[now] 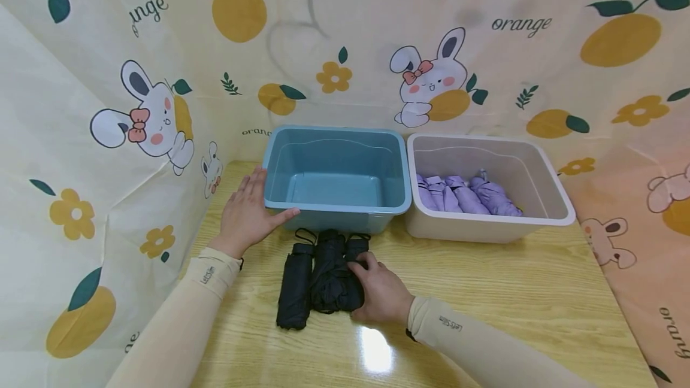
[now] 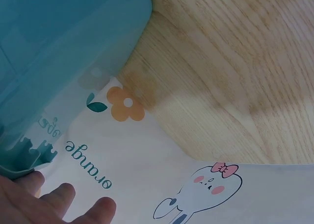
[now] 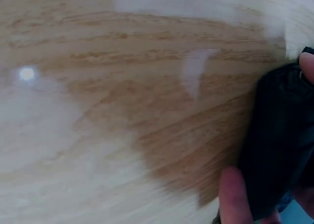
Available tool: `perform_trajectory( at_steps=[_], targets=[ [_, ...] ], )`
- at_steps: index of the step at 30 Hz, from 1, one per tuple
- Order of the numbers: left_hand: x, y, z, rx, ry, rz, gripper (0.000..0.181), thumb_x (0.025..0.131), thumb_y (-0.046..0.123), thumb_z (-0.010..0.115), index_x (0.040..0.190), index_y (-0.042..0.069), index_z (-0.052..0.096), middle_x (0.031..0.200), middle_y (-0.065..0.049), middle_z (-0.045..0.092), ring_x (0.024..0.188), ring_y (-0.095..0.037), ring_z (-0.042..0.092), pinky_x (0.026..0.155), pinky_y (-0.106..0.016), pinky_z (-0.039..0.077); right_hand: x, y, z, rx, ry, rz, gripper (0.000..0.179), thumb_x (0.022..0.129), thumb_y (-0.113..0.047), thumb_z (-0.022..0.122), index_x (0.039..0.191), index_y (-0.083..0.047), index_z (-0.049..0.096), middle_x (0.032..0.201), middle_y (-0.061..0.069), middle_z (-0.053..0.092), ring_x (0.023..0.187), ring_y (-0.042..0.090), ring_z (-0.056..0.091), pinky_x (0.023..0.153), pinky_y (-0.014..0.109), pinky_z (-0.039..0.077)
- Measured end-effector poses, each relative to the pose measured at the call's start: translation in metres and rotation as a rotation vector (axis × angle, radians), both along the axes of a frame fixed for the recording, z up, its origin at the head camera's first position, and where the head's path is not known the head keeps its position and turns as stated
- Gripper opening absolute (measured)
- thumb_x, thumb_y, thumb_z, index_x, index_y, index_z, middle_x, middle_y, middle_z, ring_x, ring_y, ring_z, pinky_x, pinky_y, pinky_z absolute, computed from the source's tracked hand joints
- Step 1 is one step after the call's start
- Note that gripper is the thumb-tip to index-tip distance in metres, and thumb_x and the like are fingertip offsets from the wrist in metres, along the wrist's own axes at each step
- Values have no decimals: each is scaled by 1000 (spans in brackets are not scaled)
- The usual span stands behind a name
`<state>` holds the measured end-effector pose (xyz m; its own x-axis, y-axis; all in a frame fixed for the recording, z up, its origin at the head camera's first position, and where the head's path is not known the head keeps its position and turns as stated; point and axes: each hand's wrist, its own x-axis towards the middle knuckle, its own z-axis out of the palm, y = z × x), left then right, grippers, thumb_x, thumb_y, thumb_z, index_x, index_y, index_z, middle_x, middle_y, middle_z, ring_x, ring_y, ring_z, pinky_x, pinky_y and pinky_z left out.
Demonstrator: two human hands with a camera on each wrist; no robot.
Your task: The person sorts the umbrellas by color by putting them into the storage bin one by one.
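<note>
Three folded black umbrellas lie side by side in front of the blue bin (image 1: pixel 345 220) in the head view. My right hand (image 1: pixel 381 292) grips the rightmost black umbrella (image 3: pixel 279 135) from its right side, partly covering it in the head view. To its left are the middle umbrella (image 1: pixel 326 274) and the left umbrella (image 1: pixel 294 292), their wrist loops toward the bin. At the bin's left front corner, my left hand (image 1: pixel 245 220) rests with fingers extended along the outer side and the thumb at the front rim. Nothing lies inside the blue bin.
A beige bin (image 1: pixel 463 229) stands beside the blue one on the right, with several folded purple umbrellas (image 1: pixel 490 196) lying in it. Printed cloth (image 1: pixel 334 35) hangs behind and to both sides of the wooden table (image 1: pixel 485 292).
</note>
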<state>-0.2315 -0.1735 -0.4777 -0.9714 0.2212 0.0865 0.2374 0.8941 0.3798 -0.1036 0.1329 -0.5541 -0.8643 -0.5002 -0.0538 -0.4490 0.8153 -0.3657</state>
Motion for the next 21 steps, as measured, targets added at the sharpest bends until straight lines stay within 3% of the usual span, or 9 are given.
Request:
perform_trajectory(
  at_steps=[8, 21],
  targets=[
    [-1, 0, -2, 8, -10, -4, 124, 77, 86, 53, 161, 6, 8, 166, -13, 10, 149, -40, 15, 114, -60, 19, -1, -2, 0, 59, -6, 24, 103, 60, -41, 90, 147, -7, 48, 145, 19, 39, 108, 41, 57, 82, 44, 54],
    [0, 0, -2, 5, -9, -2, 125, 76, 87, 52, 161, 7, 10, 166, -12, 11, 149, -38, 14, 113, -60, 21, -1, 2, -2, -5, -8, 28, 97, 60, -34, 90, 144, -8, 51, 140, 16, 41, 108, 38, 55, 83, 44, 53]
  ],
)
